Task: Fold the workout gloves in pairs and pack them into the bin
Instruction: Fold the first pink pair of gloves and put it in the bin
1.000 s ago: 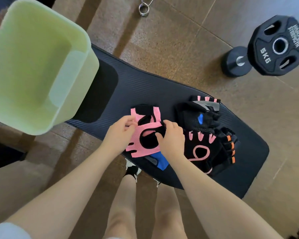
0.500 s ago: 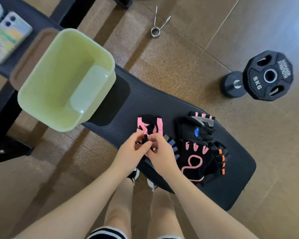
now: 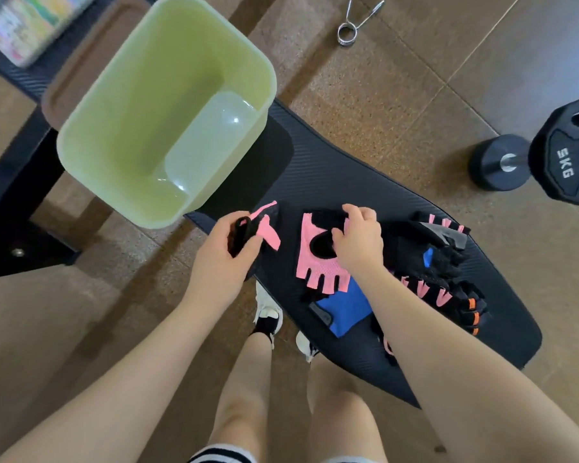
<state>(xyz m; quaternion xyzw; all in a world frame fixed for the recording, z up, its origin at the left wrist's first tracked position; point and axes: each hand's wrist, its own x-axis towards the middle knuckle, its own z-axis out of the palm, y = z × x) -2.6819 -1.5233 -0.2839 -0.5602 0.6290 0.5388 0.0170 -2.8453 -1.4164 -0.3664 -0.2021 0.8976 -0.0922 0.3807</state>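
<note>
My left hand [image 3: 219, 259] grips one pink and black workout glove [image 3: 266, 230] just off the left end of the black bench pad [image 3: 348, 182]. My right hand [image 3: 358, 240] pinches the wrist edge of a second pink glove [image 3: 315, 262] that lies flat on the pad. Under that glove lies a blue glove [image 3: 343, 310]. A heap of black gloves with pink and orange trim [image 3: 438, 265] sits to the right of my right hand. The pale green bin [image 3: 168, 105] stands at the pad's left end, with nothing inside it.
A 5 kg weight plate [image 3: 569, 158] and a dumbbell end [image 3: 500, 162] lie on the brown tiled floor at right. A metal spring clip [image 3: 356, 20] lies on the floor at top. My legs and white shoes [image 3: 268, 310] are below the pad. A black frame [image 3: 17, 182] stands left.
My hands, together over the pink gloves before, have parted. The left one has lifted one pink glove leftward toward the bin; the right now holds the other flat on the pad.
</note>
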